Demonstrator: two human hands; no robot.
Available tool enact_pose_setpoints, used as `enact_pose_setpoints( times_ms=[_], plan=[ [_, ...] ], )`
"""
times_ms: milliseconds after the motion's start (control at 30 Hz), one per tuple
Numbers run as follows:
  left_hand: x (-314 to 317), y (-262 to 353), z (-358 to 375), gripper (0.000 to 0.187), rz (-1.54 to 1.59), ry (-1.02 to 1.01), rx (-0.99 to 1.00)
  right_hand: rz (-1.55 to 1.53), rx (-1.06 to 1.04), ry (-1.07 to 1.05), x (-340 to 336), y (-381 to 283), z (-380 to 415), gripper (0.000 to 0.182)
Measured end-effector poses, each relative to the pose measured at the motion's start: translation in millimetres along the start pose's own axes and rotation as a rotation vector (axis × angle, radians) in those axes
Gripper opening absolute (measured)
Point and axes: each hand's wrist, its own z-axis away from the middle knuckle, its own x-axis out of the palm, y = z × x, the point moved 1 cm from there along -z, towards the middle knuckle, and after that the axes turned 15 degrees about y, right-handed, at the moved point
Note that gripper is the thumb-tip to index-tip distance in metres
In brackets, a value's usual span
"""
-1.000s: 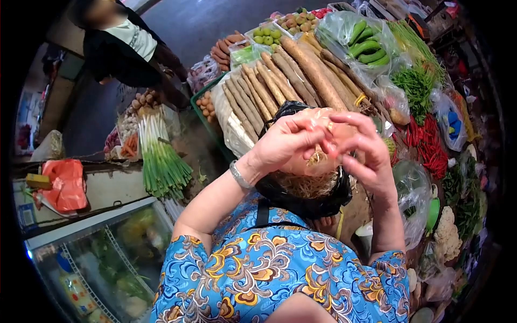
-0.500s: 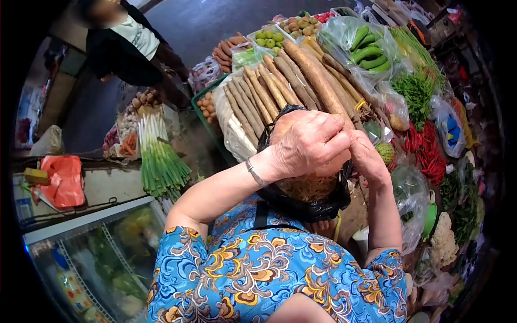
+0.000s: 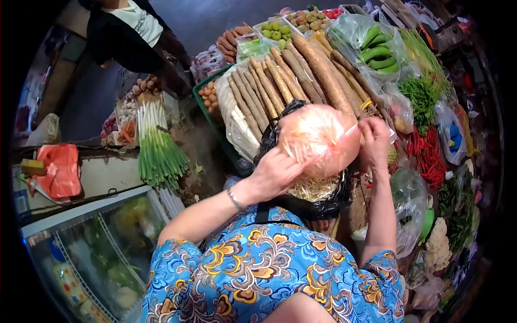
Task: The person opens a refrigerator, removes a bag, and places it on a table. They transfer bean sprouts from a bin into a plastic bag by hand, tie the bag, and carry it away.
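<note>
A full pinkish see-through bag [image 3: 318,134] of pale sprouts rests above a black plastic bag [image 3: 342,200], whose open mouth shows more sprouts [image 3: 315,187]. My left hand [image 3: 274,173], with a bracelet on its wrist, pinches the pink bag at its left side. On the other side, my right hand [image 3: 374,141] has its fingers closed on a corner of the pink bag. Long brown roots [image 3: 323,72] lie just beyond the bags.
A green crate [image 3: 202,89] with eggs stands left of the roots. Green onions [image 3: 156,145] and a glass-topped case [image 3: 102,242] are at left. Red chillies [image 3: 428,156] and cauliflower [image 3: 439,245] lie at right. Another person [image 3: 129,32] stands at the upper left.
My hands have moved apart from above the pink bag, the left one down and left, the right one to the right. The bag's round, filled body now shows between them.
</note>
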Motion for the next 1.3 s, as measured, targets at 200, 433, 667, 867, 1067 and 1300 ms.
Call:
enact_pose_setpoints(
  times_ms=[200,433,667,867,1067,1300],
  plan=[
    [-25,-7,6,0.017,0.197,0.048,-0.358,-0.196,0.362,-0.074,-2,-5,6,0.012],
    [-21,23,-45,0.012,0.494,0.018,-0.484,-0.593,0.443,0.085,-76,-84,-3,0.015],
    [-25,38,-45,0.017,0.513,-0.026,-0.389,-0.663,0.219,0.162,-171,-98,14,0.029],
    [-70,0,22,0.015,0.209,0.008,-0.723,-0.486,0.462,0.209,-208,-80,65,0.03],
    [-143,-18,87,0.017,-0.1,0.278,-1.006,0.235,0.963,-0.144,-222,-12,99,0.031],
    [-244,-49,116,0.014,-0.446,0.613,-0.817,0.393,0.504,0.078,-176,-42,98,0.031]
  ],
)
